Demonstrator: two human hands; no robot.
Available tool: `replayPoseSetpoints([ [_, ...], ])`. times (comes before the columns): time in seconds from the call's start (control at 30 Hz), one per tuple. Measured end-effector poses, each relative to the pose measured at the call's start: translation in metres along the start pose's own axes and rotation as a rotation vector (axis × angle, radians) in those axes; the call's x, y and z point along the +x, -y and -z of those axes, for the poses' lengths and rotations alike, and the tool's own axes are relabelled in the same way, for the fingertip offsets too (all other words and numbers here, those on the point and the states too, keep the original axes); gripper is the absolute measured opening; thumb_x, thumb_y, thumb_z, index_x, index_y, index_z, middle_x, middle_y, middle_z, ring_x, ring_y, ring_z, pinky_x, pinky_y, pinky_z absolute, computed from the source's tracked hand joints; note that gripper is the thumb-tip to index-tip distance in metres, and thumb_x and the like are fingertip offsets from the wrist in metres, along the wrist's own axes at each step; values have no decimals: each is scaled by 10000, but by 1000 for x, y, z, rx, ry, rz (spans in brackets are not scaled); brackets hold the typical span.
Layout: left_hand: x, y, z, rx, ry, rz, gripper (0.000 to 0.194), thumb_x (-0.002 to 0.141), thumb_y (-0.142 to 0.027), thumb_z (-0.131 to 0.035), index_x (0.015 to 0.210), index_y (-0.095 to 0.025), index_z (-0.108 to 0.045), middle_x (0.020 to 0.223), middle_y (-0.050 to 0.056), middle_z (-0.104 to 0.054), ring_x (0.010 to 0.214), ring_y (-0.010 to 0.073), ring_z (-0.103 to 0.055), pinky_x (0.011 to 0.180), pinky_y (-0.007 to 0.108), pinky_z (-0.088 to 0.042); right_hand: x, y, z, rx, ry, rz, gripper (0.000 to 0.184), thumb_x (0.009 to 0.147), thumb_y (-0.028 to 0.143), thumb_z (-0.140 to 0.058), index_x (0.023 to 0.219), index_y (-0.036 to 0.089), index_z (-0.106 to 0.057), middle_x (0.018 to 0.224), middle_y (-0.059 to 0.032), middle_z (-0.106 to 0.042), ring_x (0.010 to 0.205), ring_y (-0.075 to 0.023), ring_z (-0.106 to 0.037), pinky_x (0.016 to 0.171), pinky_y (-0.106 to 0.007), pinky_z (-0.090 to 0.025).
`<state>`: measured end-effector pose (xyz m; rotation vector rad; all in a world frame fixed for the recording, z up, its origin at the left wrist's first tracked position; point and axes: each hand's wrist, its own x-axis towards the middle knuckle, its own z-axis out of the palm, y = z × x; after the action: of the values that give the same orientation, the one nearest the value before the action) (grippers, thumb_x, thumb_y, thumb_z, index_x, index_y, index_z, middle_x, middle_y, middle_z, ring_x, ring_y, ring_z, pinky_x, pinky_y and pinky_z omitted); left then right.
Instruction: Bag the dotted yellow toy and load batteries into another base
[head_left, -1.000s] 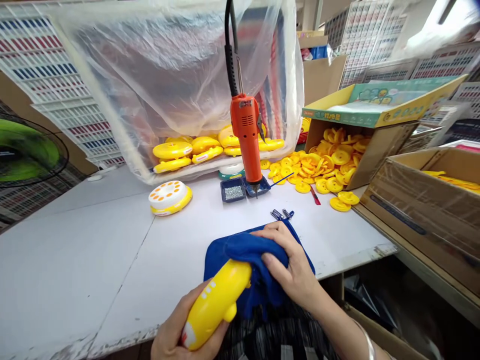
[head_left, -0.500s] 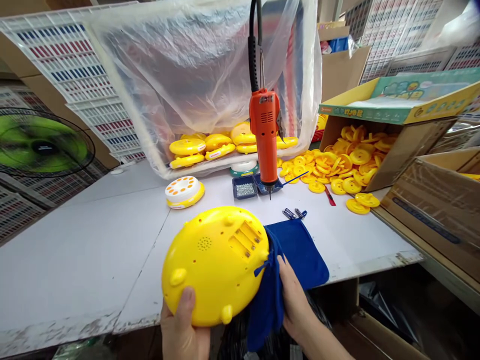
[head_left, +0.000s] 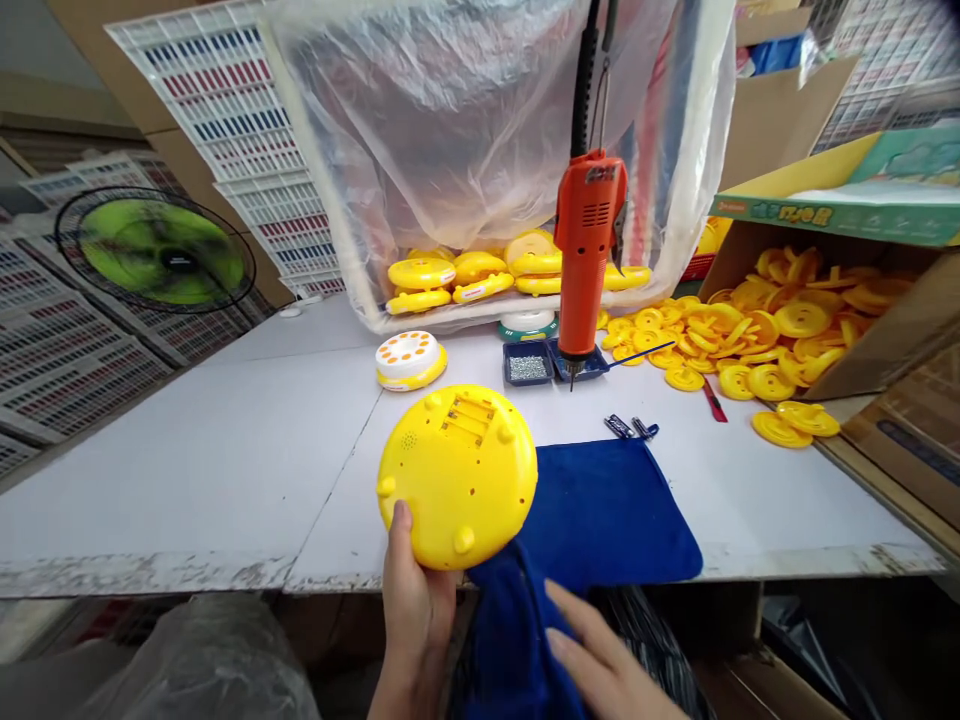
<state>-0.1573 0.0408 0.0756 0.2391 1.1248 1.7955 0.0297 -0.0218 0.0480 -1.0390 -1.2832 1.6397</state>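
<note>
My left hand grips a round yellow plastic toy housing by its lower left edge, thumb on the face turned to me. That face shows a battery compartment without a lid, a speaker grille, screw holes and stubby feet. Below and right of the housing hangs blue cloth. My right hand is beside this cloth, fingers stretched out and holding nothing; whether they touch it I cannot tell. A blue mat lies on the table behind.
An orange electric screwdriver hangs over a screw tray. Batteries lie behind the mat. A white-and-yellow toy stands left. Yellow discs spill from a carton at right, near a red cutter. A fan is far left.
The housing has tilted, bringing its battery compartment towards the top. My right hand has come away from the housing's right edge and moved down, fingers now extended. The camera view has shifted left.
</note>
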Motion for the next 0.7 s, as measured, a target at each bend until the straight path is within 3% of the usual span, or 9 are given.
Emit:
replayPoseSetpoints([
  [0.17, 0, 7, -1, 29, -54, -16, 421, 912, -303, -571, 1329, -239, -583, 1270, 77, -679, 1191, 242, -623, 960, 347, -545, 40, 25, 30, -395, -471, 316, 430, 886, 409, -574, 1276, 230, -602, 1235, -100, -648, 1180, -288, -592, 1017, -424, -494],
  [0.23, -5, 17, 1, 77, -17, -18, 433, 886, -317, -619, 1310, -233, -589, 1256, 73, -682, 1179, 244, -627, 971, 338, -535, 65, 37, 26, -643, -536, 432, 432, 892, 333, -550, 1306, 212, -569, 1200, -115, -628, 1110, -282, -620, 950, -420, -530],
  [0.33, -14, 31, 7, 199, 110, -82, 509, 809, -352, -727, 1288, -241, -591, 1259, 59, -673, 1183, 246, -619, 1000, 322, -508, 88, 53, -1, -901, -355, 422, 473, 895, 248, -534, 1367, 223, -523, 1194, -122, -602, 1004, -268, -658, 832, -396, -569],
  [0.43, -16, 34, 17, 215, 149, -91, 547, 721, -399, -789, 1212, -213, -637, 1237, 72, -682, 1182, 259, -619, 1013, 327, -500, 84, 59, -26, -998, -82, 524, 474, 891, 217, -550, 1362, 252, -518, 1137, -99, -605, 942, -251, -661, 765, -366, -572],
  [0.53, -13, 23, 22, 165, 84, -52, 575, 658, -418, -823, 1162, -193, -665, 1132, 79, -727, 1068, 272, -678, 978, 365, -529, 66, 53, -18, -1010, 161, 563, 469, 874, 164, -568, 1315, 321, -535, 1084, -43, -607, 900, -216, -657, 734, -331, -563],
  [0.6, -11, 14, 19, 164, 63, -55, 599, 707, -401, -800, 1246, -204, -626, 1149, 81, -726, 1038, 271, -691, 961, 382, -541, 56, 47, -4, -1000, 169, 501, 466, 858, 122, -568, 1276, 327, -556, 1070, -26, -609, 870, -195, -662, 725, -314, -555],
  [0.7, -9, 5, 8, 128, 49, -39, 583, 805, -379, -726, 1340, -210, -566, 1197, 93, -712, 1069, 278, -685, 930, 379, -562, 47, 40, 1, -1012, -6, 557, 434, 867, 127, -551, 1273, 282, -566, 1067, -55, -606, 812, -185, -652, 666, -294, -531],
])
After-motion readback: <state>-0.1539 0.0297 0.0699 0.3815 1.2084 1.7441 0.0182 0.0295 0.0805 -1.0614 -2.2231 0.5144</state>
